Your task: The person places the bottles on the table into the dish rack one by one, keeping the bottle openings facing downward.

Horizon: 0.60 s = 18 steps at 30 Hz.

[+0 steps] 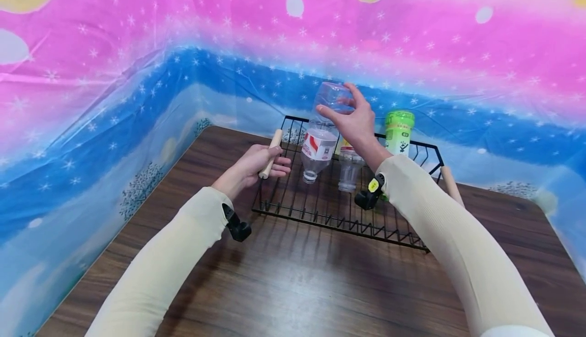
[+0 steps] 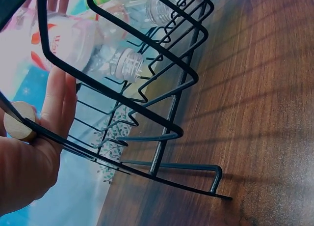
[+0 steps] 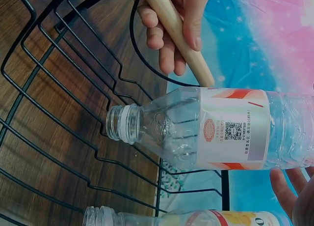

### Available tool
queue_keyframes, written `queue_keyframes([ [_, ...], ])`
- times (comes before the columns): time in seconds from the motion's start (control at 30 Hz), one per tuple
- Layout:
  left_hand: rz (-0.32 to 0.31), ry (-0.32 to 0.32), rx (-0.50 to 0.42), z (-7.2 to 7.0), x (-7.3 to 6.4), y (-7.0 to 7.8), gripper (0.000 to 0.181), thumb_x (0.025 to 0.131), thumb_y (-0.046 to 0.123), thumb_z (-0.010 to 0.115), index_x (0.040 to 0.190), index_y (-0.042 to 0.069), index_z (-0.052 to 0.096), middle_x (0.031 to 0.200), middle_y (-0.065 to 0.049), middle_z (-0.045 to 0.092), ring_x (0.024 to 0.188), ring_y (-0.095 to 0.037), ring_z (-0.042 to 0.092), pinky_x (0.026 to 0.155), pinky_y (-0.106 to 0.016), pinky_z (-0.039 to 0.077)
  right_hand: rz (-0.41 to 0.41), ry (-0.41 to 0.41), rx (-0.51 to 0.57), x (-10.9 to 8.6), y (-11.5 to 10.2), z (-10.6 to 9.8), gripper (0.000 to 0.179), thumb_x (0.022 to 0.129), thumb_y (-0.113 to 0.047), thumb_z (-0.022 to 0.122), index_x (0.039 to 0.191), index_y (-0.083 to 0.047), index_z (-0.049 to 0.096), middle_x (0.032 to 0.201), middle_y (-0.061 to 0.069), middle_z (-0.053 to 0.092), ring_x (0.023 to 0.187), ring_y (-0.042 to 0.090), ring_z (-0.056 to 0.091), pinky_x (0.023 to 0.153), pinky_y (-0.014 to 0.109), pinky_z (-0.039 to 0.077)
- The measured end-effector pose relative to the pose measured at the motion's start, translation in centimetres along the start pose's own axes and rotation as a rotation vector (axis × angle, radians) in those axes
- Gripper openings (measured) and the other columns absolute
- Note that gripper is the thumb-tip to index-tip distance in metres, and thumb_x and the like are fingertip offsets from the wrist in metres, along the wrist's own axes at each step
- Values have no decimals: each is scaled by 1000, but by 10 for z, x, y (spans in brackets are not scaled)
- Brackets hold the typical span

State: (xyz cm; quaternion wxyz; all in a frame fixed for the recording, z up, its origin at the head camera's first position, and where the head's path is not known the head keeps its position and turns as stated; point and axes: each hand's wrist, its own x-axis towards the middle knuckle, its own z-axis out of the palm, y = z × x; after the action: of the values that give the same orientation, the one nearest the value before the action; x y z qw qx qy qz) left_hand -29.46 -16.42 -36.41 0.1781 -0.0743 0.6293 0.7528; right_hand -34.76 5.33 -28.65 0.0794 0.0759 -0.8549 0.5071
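Observation:
My right hand [image 1: 360, 126] grips a clear plastic bottle [image 1: 319, 145] near its base, thumb on one side and fingers on the other. The bottle is upside down, its uncapped neck low over the black wire dish rack [image 1: 320, 221]. A white label with red shapes and a QR code wraps its middle. At the rack's left end, my left hand [image 1: 251, 165] holds the light wooden handle [image 1: 273, 155] between thumb and fingers. Beside the held bottle, a second clear bottle [image 1: 350, 170] stands neck-down in the rack, partly behind my right hand.
A green container [image 1: 399, 127] stands at the rack's back right, its lower part hidden by my right arm. Another wooden handle [image 1: 452, 187] is at the rack's right end. The brown wooden table [image 1: 293, 286] meets a colourful printed cloth [image 1: 256, 37] behind and at left.

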Motion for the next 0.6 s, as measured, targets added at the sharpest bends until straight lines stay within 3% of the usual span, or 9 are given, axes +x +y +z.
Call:
queue_keyframes([
  [0.2,2,-3,4,-1,1,-1,45,104,18,40,143,-4,32,131,-27,54,103,-34,66,72,-28,60,-6,-1,-12,2,0,6,88,74,-54,78,147,-31,36,135,6,54,113,24,60,89,40,54],
  [0.43,5,10,0,-1,3,-2,46,104,18,42,143,-3,31,128,-29,56,79,-21,70,71,-29,60,7,-12,-1,5,2,10,91,73,-54,78,149,-30,34,136,7,53,113,24,60,89,39,55],
  [0.6,-1,3,-7,-2,2,-2,46,104,19,41,143,-3,32,131,-28,55,75,-18,70,70,-28,60,10,-18,11,6,4,14,91,74,-53,78,149,-30,33,136,8,53,113,25,60,89,39,55],
])
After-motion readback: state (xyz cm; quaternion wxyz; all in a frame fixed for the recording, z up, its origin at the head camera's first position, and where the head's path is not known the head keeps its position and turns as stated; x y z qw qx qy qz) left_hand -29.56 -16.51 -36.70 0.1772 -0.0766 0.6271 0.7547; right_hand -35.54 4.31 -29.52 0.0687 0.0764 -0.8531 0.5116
